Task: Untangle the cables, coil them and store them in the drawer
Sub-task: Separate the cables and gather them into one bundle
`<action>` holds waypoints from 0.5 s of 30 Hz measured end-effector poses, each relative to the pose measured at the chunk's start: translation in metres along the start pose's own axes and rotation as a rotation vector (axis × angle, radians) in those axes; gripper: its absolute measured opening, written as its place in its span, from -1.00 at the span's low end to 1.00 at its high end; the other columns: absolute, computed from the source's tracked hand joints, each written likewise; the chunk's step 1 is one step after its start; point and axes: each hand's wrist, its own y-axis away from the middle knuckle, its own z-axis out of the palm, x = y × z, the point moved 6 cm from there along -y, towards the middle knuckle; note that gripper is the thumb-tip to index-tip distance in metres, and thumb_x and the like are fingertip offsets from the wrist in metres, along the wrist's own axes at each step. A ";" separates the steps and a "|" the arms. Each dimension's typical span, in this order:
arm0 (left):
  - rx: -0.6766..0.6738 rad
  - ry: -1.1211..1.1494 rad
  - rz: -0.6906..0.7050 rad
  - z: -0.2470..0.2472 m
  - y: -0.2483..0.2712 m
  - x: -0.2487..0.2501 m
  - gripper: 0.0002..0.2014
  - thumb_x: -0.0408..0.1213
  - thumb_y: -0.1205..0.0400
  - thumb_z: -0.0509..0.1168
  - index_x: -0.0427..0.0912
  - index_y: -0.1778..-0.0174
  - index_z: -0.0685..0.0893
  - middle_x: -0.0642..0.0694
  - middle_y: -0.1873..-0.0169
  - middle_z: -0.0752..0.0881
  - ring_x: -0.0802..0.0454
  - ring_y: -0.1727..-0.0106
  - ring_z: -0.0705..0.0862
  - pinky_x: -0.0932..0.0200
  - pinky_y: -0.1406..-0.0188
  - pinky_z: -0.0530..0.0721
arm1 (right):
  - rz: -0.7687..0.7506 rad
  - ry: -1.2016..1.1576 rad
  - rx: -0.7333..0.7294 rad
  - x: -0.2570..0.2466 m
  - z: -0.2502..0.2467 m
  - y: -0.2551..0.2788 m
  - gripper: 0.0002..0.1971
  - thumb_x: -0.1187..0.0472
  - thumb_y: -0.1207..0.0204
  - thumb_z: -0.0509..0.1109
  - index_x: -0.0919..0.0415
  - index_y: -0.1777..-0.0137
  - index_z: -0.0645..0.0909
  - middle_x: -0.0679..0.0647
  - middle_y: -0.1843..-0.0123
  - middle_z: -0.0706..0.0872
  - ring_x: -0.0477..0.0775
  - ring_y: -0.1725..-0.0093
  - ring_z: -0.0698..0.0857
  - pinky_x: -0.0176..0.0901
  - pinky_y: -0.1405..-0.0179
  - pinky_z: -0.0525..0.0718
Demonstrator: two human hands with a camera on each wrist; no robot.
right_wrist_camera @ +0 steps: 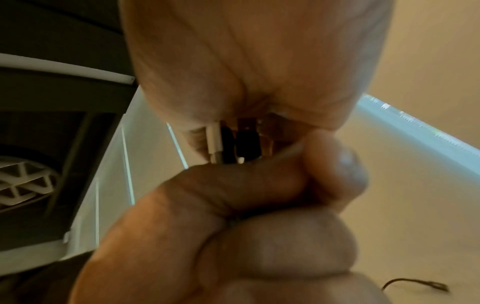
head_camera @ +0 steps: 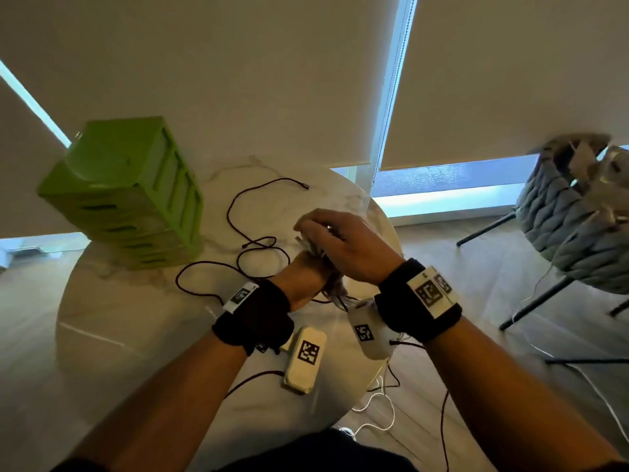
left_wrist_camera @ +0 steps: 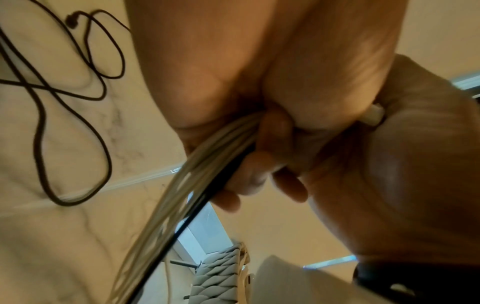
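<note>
Over the round marble table [head_camera: 136, 318], my left hand [head_camera: 303, 270] grips a coiled bundle of white cable [head_camera: 335, 291], with a black strand running along it. In the left wrist view the white loops [left_wrist_camera: 187, 185] hang down from my curled left fingers [left_wrist_camera: 275, 127]. My right hand [head_camera: 330, 233] sits on top of the bundle, fingers curled over its upper end. The right wrist view shows a white plug [right_wrist_camera: 214, 142] and a black plug [right_wrist_camera: 246, 144] between the two hands. A long black cable [head_camera: 238, 206] lies loose on the table. The green drawer unit [head_camera: 129, 192] stands at the back left, all drawers shut.
More white cable [head_camera: 374, 403] hangs off the table's near right edge to the floor. A grey woven chair [head_camera: 571, 216] stands to the right on the wood floor. Roller blinds cover the window behind the table.
</note>
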 end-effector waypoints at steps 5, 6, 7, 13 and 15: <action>0.088 0.060 -0.011 -0.020 0.010 0.004 -0.65 -0.56 -0.74 0.01 0.00 0.19 0.43 -0.01 0.26 0.56 0.25 0.35 0.63 0.35 0.36 0.68 | -0.138 0.124 -0.106 -0.023 0.020 -0.011 -0.76 -0.01 -0.66 0.24 0.01 -0.17 0.67 0.04 -0.04 0.71 0.02 -0.02 0.67 0.01 -0.12 0.64; 0.140 0.103 -0.007 -0.023 0.010 0.007 -0.68 -0.51 -0.76 -0.02 -0.04 0.21 0.41 -0.04 0.30 0.52 0.30 0.45 0.61 0.41 0.45 0.63 | -0.153 0.154 -0.106 -0.028 0.021 -0.015 -0.77 -0.02 -0.64 0.27 0.05 -0.11 0.68 0.05 0.01 0.69 0.04 0.03 0.66 0.03 -0.08 0.65; 0.183 0.128 0.001 -0.026 0.011 0.012 -0.71 -0.43 -0.79 -0.05 -0.09 0.22 0.39 -0.09 0.35 0.47 0.29 0.58 0.55 0.39 0.58 0.56 | -0.163 0.177 -0.091 -0.032 0.021 -0.019 -0.78 -0.03 -0.63 0.30 0.07 -0.07 0.66 0.05 0.04 0.68 0.05 0.07 0.65 0.05 -0.04 0.66; 0.138 0.137 0.042 -0.041 0.016 0.035 -0.77 -0.40 -0.77 -0.04 -0.16 0.18 0.41 -0.17 0.49 0.36 -0.06 0.49 0.36 0.10 0.48 0.42 | -0.189 0.179 0.007 -0.053 0.016 -0.034 -0.67 0.04 -0.57 0.40 0.05 -0.32 0.65 0.07 -0.17 0.73 0.02 -0.11 0.67 -0.14 -0.15 0.62; 0.113 0.127 0.042 -0.044 0.017 0.037 -0.75 -0.47 -0.76 -0.04 -0.18 0.19 0.42 -0.18 0.48 0.37 -0.08 0.46 0.36 0.08 0.46 0.42 | -0.201 0.209 0.062 -0.059 0.015 -0.037 -0.77 0.10 -0.56 0.40 0.12 -0.15 0.74 0.06 -0.07 0.75 0.02 -0.01 0.69 -0.08 -0.09 0.65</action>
